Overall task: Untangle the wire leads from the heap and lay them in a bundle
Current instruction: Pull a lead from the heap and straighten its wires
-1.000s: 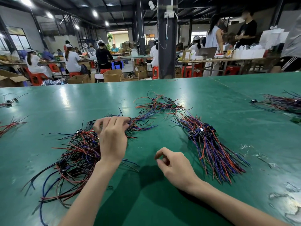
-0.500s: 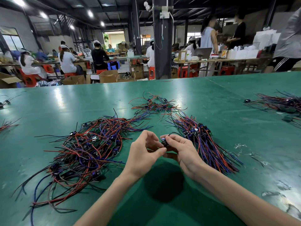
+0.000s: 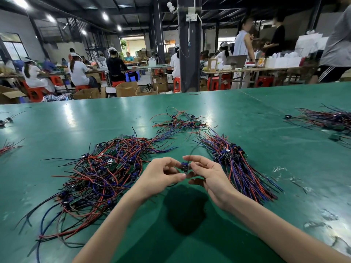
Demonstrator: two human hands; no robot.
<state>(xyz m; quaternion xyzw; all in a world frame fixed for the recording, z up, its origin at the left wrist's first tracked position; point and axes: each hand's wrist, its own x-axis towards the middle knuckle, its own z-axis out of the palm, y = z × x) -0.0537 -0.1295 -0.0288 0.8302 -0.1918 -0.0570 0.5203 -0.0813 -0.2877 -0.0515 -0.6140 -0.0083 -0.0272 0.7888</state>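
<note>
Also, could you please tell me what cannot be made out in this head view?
- Small blue part, head view: the left hand and right hand pinching it cover most of it.
- Tangled heap: overlapping wires hide the count.
- Far-right pile: cut by the right edge.
- Leads at left: cut by the left edge.

words and numbers: we can read none
cardboard boxes point(image 3: 126, 89): too far and blurry for us to read
white box point(image 3: 190, 17) on the pillar point(image 3: 190, 57): too small for us to read
</note>
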